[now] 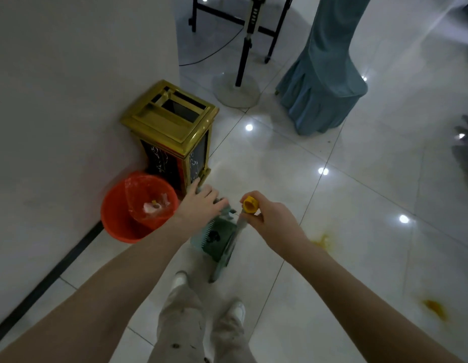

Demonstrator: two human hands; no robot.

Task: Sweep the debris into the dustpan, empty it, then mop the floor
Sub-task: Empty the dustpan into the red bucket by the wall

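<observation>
A teal dustpan [213, 239] stands on the tiled floor in front of my feet, with a broom [229, 251] leaning beside it. My right hand [269, 218] grips the broom's handle near its yellow end cap [250, 204]. My left hand [201, 203] reaches over the top of the dustpan's handle, fingers spread; whether it holds the handle is hidden. An orange bin [117, 221] lined with a clear bag holds scraps, left of the dustpan by the wall. Yellow stains [322, 241] mark the floor to the right.
A gold and black trash can [172, 132] stands against the white wall behind the orange bin. Farther back are a stand with a round base [237, 93], a teal covered chair [324, 82] and black table legs. A second yellow stain [434, 309] lies lower right.
</observation>
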